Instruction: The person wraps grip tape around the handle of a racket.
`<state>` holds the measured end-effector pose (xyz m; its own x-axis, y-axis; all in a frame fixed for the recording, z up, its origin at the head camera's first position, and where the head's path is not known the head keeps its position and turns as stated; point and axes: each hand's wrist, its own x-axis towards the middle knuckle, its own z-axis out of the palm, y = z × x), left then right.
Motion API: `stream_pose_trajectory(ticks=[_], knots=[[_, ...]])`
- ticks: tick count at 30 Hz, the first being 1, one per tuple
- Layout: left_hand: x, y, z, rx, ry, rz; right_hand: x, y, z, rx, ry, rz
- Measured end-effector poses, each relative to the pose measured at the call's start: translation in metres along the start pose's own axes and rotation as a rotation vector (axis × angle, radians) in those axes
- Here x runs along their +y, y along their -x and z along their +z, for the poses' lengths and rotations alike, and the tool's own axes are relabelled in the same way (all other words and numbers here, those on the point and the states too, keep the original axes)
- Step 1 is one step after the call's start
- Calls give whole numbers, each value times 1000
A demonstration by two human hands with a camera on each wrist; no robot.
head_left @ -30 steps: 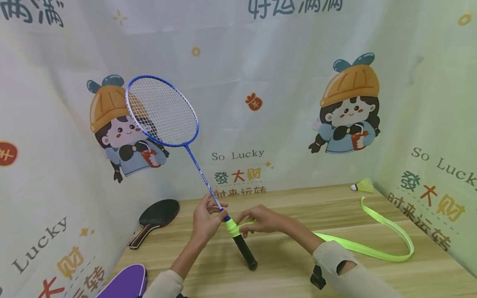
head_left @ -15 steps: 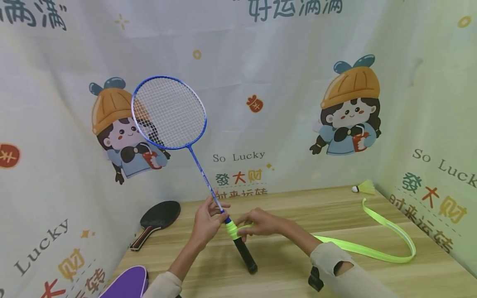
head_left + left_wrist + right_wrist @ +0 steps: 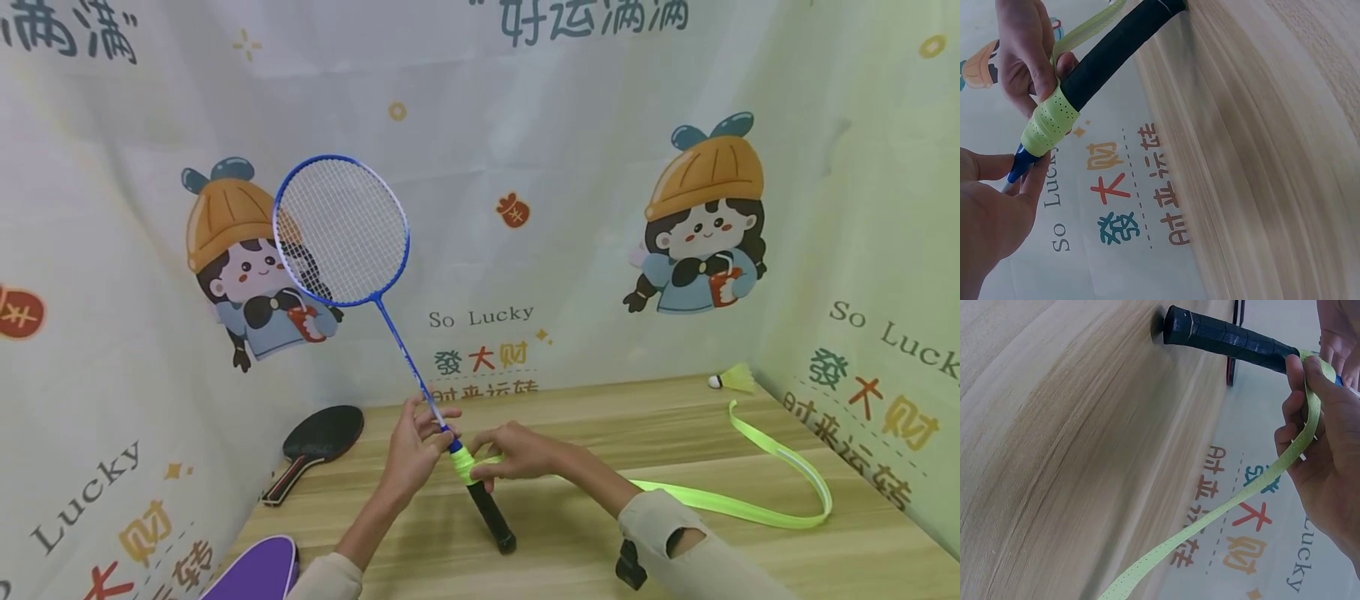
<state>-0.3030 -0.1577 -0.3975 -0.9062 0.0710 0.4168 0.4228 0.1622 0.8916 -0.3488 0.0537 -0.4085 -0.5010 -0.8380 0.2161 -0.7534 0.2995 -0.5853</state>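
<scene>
A blue and white badminton racket (image 3: 341,229) slants up to the left, its black handle (image 3: 491,517) pointing down toward the table. Just above the handle, my left hand (image 3: 411,450) pinches the blue cone at the shaft's lower end between thumb and fingers. Perforated yellow-green overgrip tape (image 3: 1049,125) is wound in several turns round the handle's upper part. My right hand (image 3: 521,454) pinches this tape against the handle, at the lower edge of the turns. From there the loose tape (image 3: 1210,515) passes over the right fingers and trails down to the table.
The tape's free end (image 3: 787,517) curls across the table's right side. A yellow shuttlecock (image 3: 731,377) lies at the back right corner. At left are a black table tennis bat (image 3: 322,433) and a purple paddle-shaped item (image 3: 258,571). Printed cloth walls (image 3: 570,250) enclose the wooden table (image 3: 570,542).
The racket head has turned and tilted slightly to the right. My right hand has shifted a little down and left round the handle with the tape. The left hand keeps its hold.
</scene>
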Motion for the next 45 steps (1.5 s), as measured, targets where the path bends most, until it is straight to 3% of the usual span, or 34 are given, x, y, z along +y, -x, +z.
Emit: stream_pose_trajectory(ticks=[14, 24, 35, 45], knots=[[1, 0, 3, 40, -132, 17, 1, 0, 2, 66, -3, 76], [4, -4, 8, 47, -156, 33, 6, -4, 6, 105, -12, 117], [-3, -3, 9, 113, -123, 57, 9, 1, 3, 130, -21, 36], [0, -6, 6, 107, -149, 69, 18, 11, -13, 175, 69, -23]])
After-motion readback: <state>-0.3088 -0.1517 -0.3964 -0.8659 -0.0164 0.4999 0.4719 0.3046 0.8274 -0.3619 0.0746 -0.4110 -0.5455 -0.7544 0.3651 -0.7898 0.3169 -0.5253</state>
